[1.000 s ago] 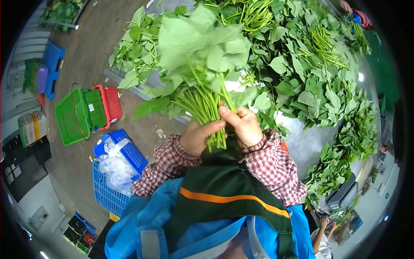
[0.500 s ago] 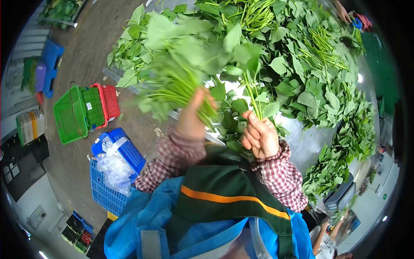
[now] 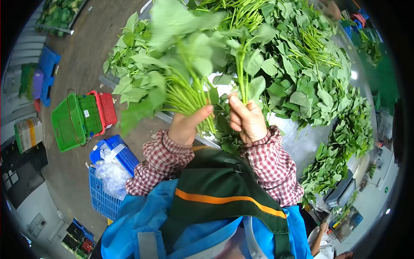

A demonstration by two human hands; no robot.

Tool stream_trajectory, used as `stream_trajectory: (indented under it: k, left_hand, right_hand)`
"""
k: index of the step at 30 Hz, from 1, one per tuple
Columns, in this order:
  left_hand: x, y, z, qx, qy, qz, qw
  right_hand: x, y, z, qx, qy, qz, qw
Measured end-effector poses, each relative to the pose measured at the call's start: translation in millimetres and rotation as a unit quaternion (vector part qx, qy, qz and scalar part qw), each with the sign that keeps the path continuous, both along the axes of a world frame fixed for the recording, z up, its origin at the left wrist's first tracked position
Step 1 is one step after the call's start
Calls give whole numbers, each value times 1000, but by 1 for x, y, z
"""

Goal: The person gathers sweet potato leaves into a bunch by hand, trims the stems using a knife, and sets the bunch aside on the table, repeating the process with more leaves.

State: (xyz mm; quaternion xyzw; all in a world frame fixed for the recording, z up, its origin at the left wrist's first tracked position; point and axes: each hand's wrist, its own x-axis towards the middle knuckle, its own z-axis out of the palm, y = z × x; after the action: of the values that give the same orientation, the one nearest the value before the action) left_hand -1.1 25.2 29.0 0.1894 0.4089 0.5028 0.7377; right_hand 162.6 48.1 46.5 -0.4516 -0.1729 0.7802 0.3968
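My left hand [image 3: 188,124] is closed round a thick bunch of leafy green stems [image 3: 181,91], its cut ends poking out below the thumb. The leaves at its top are smeared by motion. Close by on the right, my right hand [image 3: 247,117] pinches a few leafy stems [image 3: 243,71] upright between thumb and fingers. Beyond both hands, a broad heap of the same leafy greens [image 3: 297,82] covers much of the metal table [image 3: 290,129]. Loose leaves lie between and under my hands.
Left on the floor stand a green basket [image 3: 64,125], a red basket [image 3: 108,108] and a blue crate [image 3: 101,194] with clear plastic bags [image 3: 113,177]. A grey device [image 3: 338,192] sits at the table's right end. Another person's arm [image 3: 319,239] shows at lower right.
My left hand has turned and come lower, the bunch still in its grip. My right hand has shifted slightly up and left with its stems. The whole view has moved a little.
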Motion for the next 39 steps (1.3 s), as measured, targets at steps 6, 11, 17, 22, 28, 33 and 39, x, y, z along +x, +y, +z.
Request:
stream_trajectory:
  k: [6,11,17,22,28,33,39]
  left_hand:
    - [20,-7,10,-21,60,35,997]
    - [-14,20,1,-27,-123,259,958]
    - [41,14,29,-18,17,105,994]
    - [52,10,12,35,20,40,998]
    - [48,14,26,75,60,-23,995]
    - [45,18,33,53,55,32,997]
    - [60,17,45,83,104,-49,990]
  right_hand:
    - [-11,-6,1,-30,-121,-20,992]
    - [31,-8,-4,-18,-2,-58,998]
    - [28,-9,-9,419,-595,62,683]
    - [28,-24,9,394,-489,147,764]
    - [32,-19,14,146,-202,28,968]
    - [38,-15,3,14,-59,-98,993]
    - [40,-13,36,52,-310,52,948]
